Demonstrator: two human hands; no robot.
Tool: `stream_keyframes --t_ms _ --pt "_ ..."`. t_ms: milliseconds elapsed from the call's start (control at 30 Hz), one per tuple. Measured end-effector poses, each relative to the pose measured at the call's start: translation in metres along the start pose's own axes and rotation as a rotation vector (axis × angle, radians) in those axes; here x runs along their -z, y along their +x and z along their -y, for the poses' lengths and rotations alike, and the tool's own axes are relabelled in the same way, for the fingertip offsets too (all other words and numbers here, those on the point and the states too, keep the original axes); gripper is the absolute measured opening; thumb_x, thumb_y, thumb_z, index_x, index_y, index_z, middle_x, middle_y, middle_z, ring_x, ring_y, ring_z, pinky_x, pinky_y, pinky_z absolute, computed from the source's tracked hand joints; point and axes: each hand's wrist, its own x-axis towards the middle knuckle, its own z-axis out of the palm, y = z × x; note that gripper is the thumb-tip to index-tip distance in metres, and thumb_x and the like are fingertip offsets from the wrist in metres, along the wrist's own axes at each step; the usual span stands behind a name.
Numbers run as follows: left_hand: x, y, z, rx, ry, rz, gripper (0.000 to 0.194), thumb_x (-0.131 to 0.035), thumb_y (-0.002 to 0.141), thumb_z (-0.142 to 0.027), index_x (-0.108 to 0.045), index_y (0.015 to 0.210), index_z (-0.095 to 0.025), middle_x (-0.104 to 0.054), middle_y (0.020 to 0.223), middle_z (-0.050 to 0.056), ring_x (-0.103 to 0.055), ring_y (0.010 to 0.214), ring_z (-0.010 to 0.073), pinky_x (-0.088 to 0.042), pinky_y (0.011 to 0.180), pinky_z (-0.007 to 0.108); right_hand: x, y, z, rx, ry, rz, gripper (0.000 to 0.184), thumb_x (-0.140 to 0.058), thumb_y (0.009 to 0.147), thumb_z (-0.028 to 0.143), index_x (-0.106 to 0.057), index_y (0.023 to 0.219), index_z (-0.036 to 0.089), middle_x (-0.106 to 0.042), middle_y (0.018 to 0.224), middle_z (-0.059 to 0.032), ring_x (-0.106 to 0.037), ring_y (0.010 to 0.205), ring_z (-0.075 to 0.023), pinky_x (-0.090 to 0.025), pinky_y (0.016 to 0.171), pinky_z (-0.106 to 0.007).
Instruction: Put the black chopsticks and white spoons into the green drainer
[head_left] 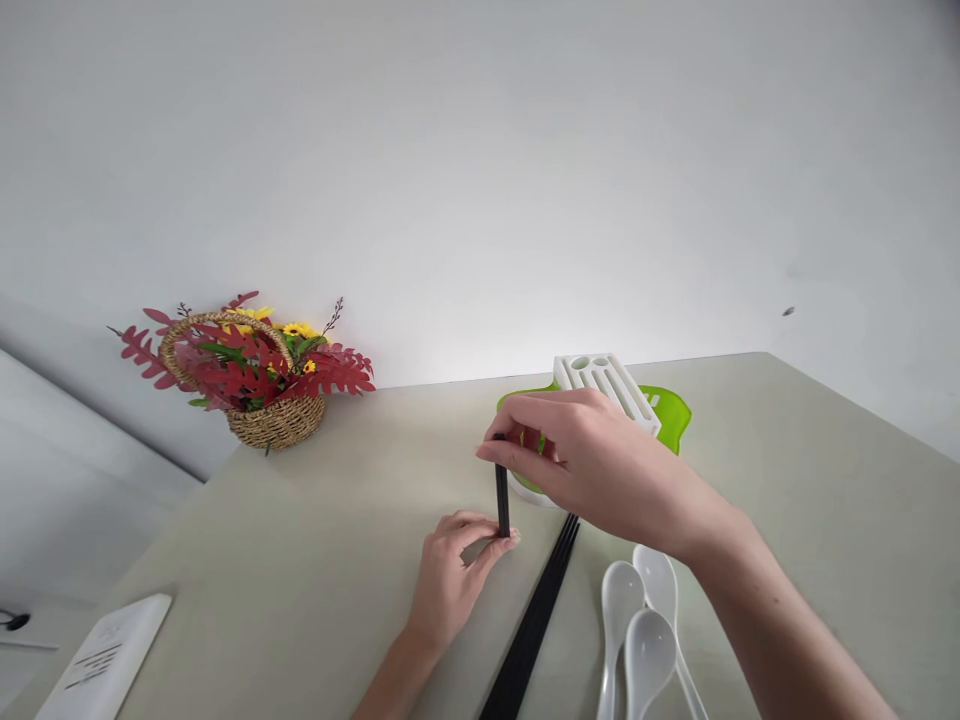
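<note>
A pair of black chopsticks (502,498) stands nearly upright above the table. My right hand (600,450) pinches the top end, and my left hand (448,575) pinches the lower end between thumb and fingers. Several more black chopsticks (532,620) lie side by side on the table between my forearms. Just behind my right hand is a white and green utensil holder (613,388) with round holes and long slots on top; my hand hides part of its front. Three white spoons (651,650) lie overlapping below my right wrist.
A woven basket (277,422) with red leaves and yellow flowers stands at the back left of the pale table (300,560). A white box-like object (105,655) with dark print lies at the left edge. A grey-white wall (480,200) rises behind the table.
</note>
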Motion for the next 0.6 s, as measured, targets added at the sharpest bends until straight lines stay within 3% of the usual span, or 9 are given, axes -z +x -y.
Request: stream_keyframes --t_ms 333,467,600 --pt "0.001 0.003 -0.003 0.060 -0.074 0.024 0.017 -0.069 0.091 -0.041 -0.081 0.092 -0.029 -0.078 0.095 0.002 -0.074 0.091 0.0214 -0.061 0.085 0.033 0.000 0.002 -0.012 0.005 -0.052 -0.018 0.035 -0.057 0.098 0.041 -0.055 0.067 0.024 -0.057 0.059 0.0041 -0.045 0.054 -0.0110 -0.029 0.050 -0.027" --pt "0.001 0.003 0.000 0.058 -0.086 0.034 0.020 -0.068 0.092 -0.042 -0.081 0.092 -0.027 -0.078 0.095 0.004 -0.074 0.090 0.0212 -0.061 0.085 0.032 0.008 0.002 -0.014 0.009 -0.061 -0.165 0.039 -0.056 0.098 0.046 -0.058 0.067 0.023 -0.058 0.059 0.0032 -0.048 0.054 -0.0109 -0.036 0.054 -0.026" --pt "0.001 0.002 0.003 0.031 -0.067 0.015 0.022 -0.064 0.095 -0.039 -0.081 0.089 -0.026 -0.077 0.092 0.004 -0.073 0.086 0.0194 -0.060 0.080 0.030 0.030 -0.007 -0.008 -0.085 0.031 -0.438 0.039 -0.059 0.095 0.054 -0.067 0.074 0.023 -0.064 0.063 -0.0004 -0.054 0.053 -0.0121 -0.039 0.049 -0.026"
